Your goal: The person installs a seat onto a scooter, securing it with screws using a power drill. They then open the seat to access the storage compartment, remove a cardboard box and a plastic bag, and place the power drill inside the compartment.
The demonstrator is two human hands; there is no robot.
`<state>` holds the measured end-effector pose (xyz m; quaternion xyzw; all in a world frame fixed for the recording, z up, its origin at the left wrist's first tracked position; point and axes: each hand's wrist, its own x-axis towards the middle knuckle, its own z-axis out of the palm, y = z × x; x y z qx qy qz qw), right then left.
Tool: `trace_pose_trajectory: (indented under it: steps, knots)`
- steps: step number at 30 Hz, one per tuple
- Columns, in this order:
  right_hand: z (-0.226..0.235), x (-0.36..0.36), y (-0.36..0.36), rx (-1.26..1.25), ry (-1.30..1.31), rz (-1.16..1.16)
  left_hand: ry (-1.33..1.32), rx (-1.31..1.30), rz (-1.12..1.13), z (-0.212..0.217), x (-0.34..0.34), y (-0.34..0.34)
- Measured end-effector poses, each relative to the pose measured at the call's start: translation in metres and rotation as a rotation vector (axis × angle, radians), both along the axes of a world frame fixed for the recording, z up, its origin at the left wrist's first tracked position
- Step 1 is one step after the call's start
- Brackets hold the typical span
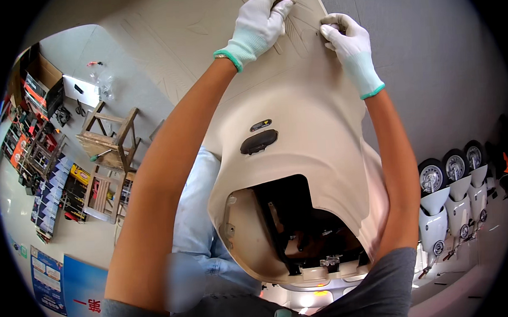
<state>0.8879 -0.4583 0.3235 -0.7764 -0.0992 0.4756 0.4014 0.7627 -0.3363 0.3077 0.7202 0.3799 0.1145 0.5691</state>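
The big shell (pixel 309 133) is cream and curvy, with a black oval cover (pixel 259 142). Below the cover is a big open hole (pixel 319 226); above it, a flat, lined part (pixel 192 39).

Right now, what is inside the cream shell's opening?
A shiny fitting shows at the near edge, with dark parts beyond. The shell covers the rest; deep inside is too dark to tell.

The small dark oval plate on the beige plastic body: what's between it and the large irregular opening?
The head view shows a larger black oval cover on the beige plastic body.
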Motion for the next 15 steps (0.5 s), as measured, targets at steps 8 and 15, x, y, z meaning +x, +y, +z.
trace_pose_trajectory:
  steps: [8,15]
  knots:
    - [0.000,0.001,0.003,0.080,-0.398,0.472,-0.091,0.133,0.049,-0.014,-0.005,-0.003]
    - [-0.003,0.003,0.003,0.110,-0.587,0.689,-0.082,0.154,0.040,-0.013,-0.005,-0.006]
